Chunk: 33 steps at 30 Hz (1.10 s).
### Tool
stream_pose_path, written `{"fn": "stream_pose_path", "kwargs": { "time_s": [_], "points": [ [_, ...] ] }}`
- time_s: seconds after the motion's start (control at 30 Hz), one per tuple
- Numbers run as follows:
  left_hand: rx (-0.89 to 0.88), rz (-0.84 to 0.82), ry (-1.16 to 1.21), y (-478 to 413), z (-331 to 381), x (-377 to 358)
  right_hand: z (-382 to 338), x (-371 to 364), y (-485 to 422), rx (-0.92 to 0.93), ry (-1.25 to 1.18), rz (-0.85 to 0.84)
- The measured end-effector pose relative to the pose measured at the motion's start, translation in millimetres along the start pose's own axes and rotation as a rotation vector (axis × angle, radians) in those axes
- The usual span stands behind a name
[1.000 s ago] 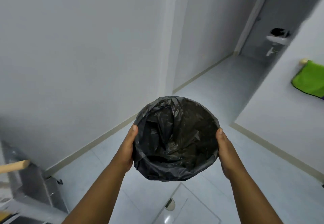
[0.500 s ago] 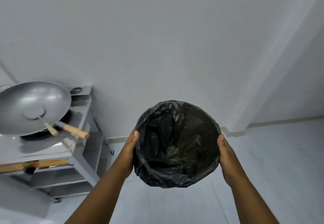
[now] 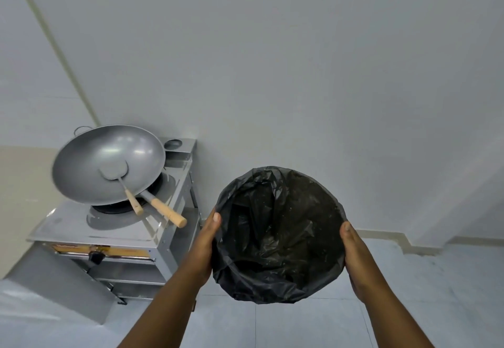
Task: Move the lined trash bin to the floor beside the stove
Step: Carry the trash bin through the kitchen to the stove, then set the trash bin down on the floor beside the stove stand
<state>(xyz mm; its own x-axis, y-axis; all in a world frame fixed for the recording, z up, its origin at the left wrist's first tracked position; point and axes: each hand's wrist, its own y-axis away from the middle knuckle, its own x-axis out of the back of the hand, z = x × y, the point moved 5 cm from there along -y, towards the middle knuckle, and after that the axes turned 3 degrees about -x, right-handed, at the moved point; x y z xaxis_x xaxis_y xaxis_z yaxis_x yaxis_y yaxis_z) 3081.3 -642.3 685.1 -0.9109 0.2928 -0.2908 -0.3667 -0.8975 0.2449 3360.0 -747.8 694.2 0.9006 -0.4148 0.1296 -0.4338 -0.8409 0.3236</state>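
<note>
I hold the round trash bin (image 3: pixel 278 236), lined with a crinkled black bag, in the air above the pale tiled floor (image 3: pixel 425 301). My left hand (image 3: pixel 203 246) presses its left side and my right hand (image 3: pixel 357 260) its right side, thumbs at the rim. The bin's mouth faces me and only the bag shows. The steel stove (image 3: pixel 161 238) stands at the left against the wall, just left of my left forearm.
A large grey wok (image 3: pixel 109 163) with a wooden handle sits on the stove, a metal spatula (image 3: pixel 122 181) lying in it. A white wall (image 3: pixel 300 75) rises behind, with a baseboard along the floor. Bare tiles lie to the right of the stove under the bin.
My view has swung left from the hallway to the stove, which has come closer to the centre. The bin stays held between both hands in the same grip.
</note>
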Motion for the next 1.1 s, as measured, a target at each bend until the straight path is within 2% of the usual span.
{"fn": "stream_pose_path", "kwargs": {
  "time_s": [0.3,0.47,0.6,0.8,0.97,1.1],
  "points": [
    [0.059,-0.008,-0.085,-41.2,-32.0,25.7,41.2,-28.1,-41.6,-0.11,-0.056,-0.001],
    [0.128,0.049,-0.124,-69.4,-88.7,38.9,100.5,-34.4,-82.3,-0.198,-0.102,-0.069],
    [0.229,0.096,-0.151,-94.6,-170.1,60.2,182.9,-40.2,-117.6,-0.287,-0.147,-0.106],
    [0.441,0.19,-0.136,-119.9,-333.7,99.0,326.9,-50.6,-169.7,-0.424,-0.131,-0.119],
    [0.561,0.173,-0.146,-146.6,-455.3,141.2,455.3,-69.2,-208.8,-0.517,-0.145,-0.139],
    [0.653,0.1,-0.157,-174.0,-521.7,163.2,532.4,-86.9,-231.2,-0.6,-0.113,-0.189]
  ]
}}
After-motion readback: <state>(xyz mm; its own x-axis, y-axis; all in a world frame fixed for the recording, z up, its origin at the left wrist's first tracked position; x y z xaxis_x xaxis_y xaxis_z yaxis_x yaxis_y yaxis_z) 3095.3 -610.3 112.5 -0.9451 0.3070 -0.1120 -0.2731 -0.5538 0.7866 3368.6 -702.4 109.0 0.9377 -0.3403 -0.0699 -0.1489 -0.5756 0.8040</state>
